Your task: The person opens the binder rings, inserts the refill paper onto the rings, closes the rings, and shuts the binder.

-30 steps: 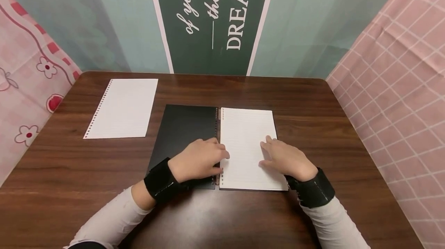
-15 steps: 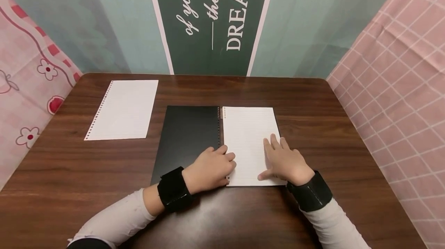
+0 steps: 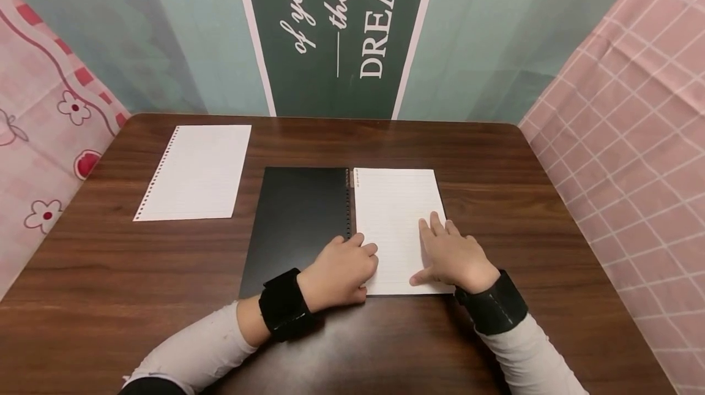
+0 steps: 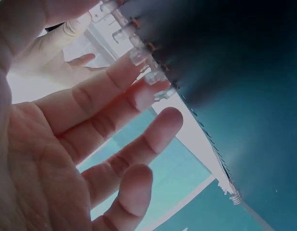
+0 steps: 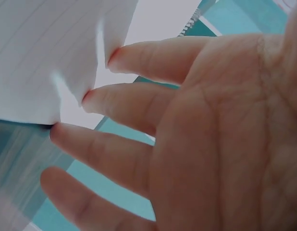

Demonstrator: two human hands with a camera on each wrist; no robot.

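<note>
A loose-leaf binder notebook lies spread flat, its black cover [image 3: 303,211] on the left and a stack of lined paper [image 3: 388,217] on the right. My left hand [image 3: 341,269] is at the lower part of the spine, fingers bent over it. In the left wrist view, fingertips and thumb meet the clear binder rings [image 4: 139,55], while the other two fingers stay off them. My right hand [image 3: 459,263] rests with spread fingers on the lower right of the paper. Three of its fingertips [image 5: 117,60] press the page in the right wrist view.
A loose white sheet [image 3: 193,171] with punched holes down its left side lies at the table's back left. The brown wooden table [image 3: 523,199] is bordered by a printed green cloth [image 3: 336,95] behind and pink cloths at both sides.
My left hand has slid down along the spine toward the near edge and a little right. The right hand has spread its fingers on the paper. The notebook has shifted slightly right.
</note>
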